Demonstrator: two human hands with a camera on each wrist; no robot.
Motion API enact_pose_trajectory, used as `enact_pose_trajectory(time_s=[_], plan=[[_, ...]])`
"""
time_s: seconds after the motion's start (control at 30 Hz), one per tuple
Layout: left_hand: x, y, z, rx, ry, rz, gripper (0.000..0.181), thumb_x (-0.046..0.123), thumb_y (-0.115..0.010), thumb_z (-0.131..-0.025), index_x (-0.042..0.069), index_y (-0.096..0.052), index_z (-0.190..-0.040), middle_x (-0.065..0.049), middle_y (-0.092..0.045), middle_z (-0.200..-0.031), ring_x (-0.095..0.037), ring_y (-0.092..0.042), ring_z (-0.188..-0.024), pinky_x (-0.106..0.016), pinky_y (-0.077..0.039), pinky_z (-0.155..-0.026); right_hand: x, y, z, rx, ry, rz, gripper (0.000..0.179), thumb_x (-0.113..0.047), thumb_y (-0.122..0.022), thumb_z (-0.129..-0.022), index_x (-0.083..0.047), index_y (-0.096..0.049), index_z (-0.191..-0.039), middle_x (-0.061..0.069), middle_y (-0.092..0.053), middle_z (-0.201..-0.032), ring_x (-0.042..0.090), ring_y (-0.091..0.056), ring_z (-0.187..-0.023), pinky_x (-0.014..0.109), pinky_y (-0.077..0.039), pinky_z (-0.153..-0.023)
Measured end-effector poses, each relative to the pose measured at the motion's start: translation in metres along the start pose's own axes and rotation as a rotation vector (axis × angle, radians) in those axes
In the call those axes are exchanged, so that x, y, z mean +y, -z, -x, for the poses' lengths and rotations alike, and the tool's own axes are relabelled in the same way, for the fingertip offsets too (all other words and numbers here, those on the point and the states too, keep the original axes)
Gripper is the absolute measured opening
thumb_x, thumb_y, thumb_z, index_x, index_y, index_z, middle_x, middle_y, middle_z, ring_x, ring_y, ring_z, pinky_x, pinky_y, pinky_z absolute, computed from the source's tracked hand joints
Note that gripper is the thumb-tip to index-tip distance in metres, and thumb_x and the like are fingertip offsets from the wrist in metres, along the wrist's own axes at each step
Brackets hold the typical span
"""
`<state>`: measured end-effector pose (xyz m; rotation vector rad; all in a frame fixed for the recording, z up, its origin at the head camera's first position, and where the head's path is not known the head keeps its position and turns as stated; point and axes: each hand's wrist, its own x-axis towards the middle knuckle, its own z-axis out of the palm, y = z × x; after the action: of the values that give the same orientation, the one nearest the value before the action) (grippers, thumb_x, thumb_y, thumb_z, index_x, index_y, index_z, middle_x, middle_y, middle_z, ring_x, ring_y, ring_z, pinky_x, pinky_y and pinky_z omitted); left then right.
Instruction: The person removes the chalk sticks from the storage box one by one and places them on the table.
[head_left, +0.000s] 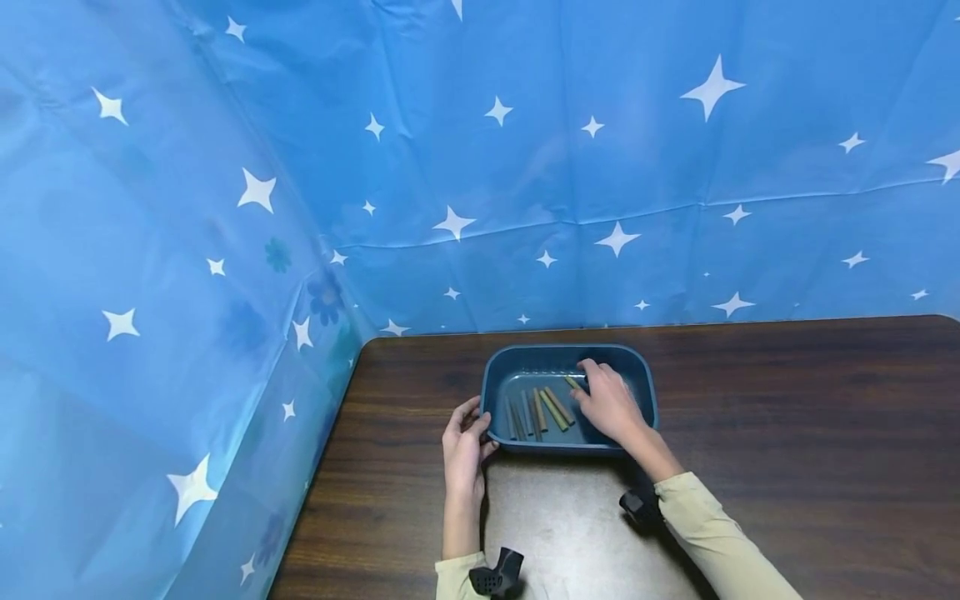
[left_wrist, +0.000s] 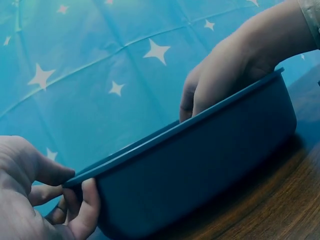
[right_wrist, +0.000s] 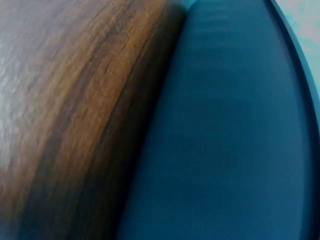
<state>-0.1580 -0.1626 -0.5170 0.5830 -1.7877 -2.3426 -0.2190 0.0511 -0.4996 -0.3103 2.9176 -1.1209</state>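
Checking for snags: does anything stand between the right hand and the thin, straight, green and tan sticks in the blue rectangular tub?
Nothing visible does: the right hand reaches inside the tub, right at the nearest green stick.

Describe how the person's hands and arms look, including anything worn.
The left hand and right hand are ungloved. The left sleeve and right sleeve are pale yellowish beige. A chunky black camera sits at each wrist: left, right. No cables show.

One blue bin (head_left: 570, 448), about seven slim sticks (head_left: 553, 410) grouped inside, exact tally unclear, one more by the right hand (head_left: 611, 407), one left hand (head_left: 463, 454), two black wrist devices (head_left: 497, 573), one tabletop (head_left: 787, 417).
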Motion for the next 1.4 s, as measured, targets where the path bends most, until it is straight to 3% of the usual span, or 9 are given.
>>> enact_pose_trajectory(time_s=[0.17, 0.37, 0.53, 0.73, 1.0, 1.13, 1.23, 1.4], plan=[[-0.004, -0.001, 0.001, -0.035, 0.008, 0.026, 0.039, 0.003, -0.057, -0.101, -0.007, -0.055, -0.138, -0.013, -0.053, -0.114, -0.017, -0.060, -0.078, -0.020, -0.052, -0.053, -0.002, -0.006, -0.001, -0.036, -0.053, 0.036, 0.048, -0.009, -0.071, -0.098, 0.009, -0.054, -0.139, 0.031, -0.059, -0.125, 0.042, -0.063, -0.106, 0.054, -0.055, -0.083], [-0.006, -0.005, 0.000, -0.069, 0.002, 0.031, 0.041, 0.006, -0.056, -0.101, -0.011, -0.052, -0.139, -0.018, -0.053, -0.117, -0.020, -0.061, -0.081, -0.022, -0.054, -0.053, -0.002, -0.008, -0.002, -0.041, -0.056, 0.088, 0.048, -0.003, -0.071, -0.096, 0.010, -0.054, -0.138, 0.033, -0.057, -0.126, 0.044, -0.062, -0.107, 0.052, -0.056, -0.081], [-0.006, -0.005, -0.001, -0.063, 0.003, 0.034, 0.041, 0.005, -0.056, -0.101, -0.011, -0.052, -0.138, -0.023, -0.053, -0.120, -0.019, -0.061, -0.080, -0.022, -0.054, -0.053, -0.004, -0.009, -0.008, -0.094, -0.073, 0.140, 0.050, 0.002, -0.068, -0.096, 0.012, -0.051, -0.141, 0.036, -0.054, -0.131, 0.046, -0.061, -0.112, 0.053, -0.057, -0.086], [-0.005, -0.002, -0.001, -0.050, 0.006, 0.019, 0.040, 0.004, -0.057, -0.100, -0.007, -0.054, -0.138, -0.020, -0.055, -0.118, -0.019, -0.063, -0.080, -0.023, -0.055, -0.054, -0.006, -0.014, -0.018, -0.168, -0.105, 0.156, 0.052, 0.007, -0.063, -0.095, 0.012, -0.048, -0.145, 0.038, -0.049, -0.135, 0.043, -0.062, -0.107, 0.048, -0.056, -0.080], [-0.005, 0.001, -0.001, -0.056, 0.011, 0.006, 0.039, 0.005, -0.058, -0.100, -0.001, -0.057, -0.139, -0.022, -0.055, -0.124, -0.021, -0.063, -0.083, -0.023, -0.056, -0.056, -0.006, -0.016, -0.027, -0.243, -0.120, 0.147, 0.053, 0.004, -0.064, -0.094, 0.014, -0.048, -0.144, 0.036, -0.051, -0.138, 0.047, -0.053, -0.127, 0.055, -0.052, -0.097], [-0.004, 0.003, -0.001, -0.059, 0.014, 0.014, 0.039, 0.006, -0.058, -0.101, 0.000, -0.057, -0.140, -0.023, -0.056, -0.126, -0.020, -0.063, -0.083, -0.023, -0.056, -0.056, -0.004, -0.017, -0.028, -0.224, -0.090, 0.078, 0.046, 0.001, -0.069, -0.092, 0.014, -0.055, -0.135, 0.029, -0.062, -0.116, 0.038, -0.062, -0.100, 0.047, -0.055, -0.080], [-0.004, 0.003, -0.001, -0.057, 0.015, 0.021, 0.039, 0.006, -0.059, -0.101, 0.000, -0.057, -0.139, -0.022, -0.057, -0.120, -0.020, -0.063, -0.082, -0.023, -0.056, -0.055, -0.002, -0.016, -0.027, -0.210, -0.084, -0.020, 0.040, 0.001, -0.071, -0.091, 0.012, -0.058, -0.127, 0.020, -0.064, -0.098, 0.027, -0.058, -0.078, 0.039, -0.051, -0.067], [-0.004, 0.005, -0.002, -0.052, 0.020, 0.026, 0.039, 0.005, -0.059, -0.100, 0.000, -0.057, -0.139, -0.018, -0.058, -0.111, -0.020, -0.064, -0.080, -0.023, -0.056, -0.054, -0.001, -0.012, -0.024, -0.192, -0.117, -0.162, 0.036, 0.003, -0.072, -0.090, 0.009, -0.061, -0.123, 0.015, -0.066, -0.089, 0.022, -0.060, -0.073, 0.035, -0.049, -0.061]])
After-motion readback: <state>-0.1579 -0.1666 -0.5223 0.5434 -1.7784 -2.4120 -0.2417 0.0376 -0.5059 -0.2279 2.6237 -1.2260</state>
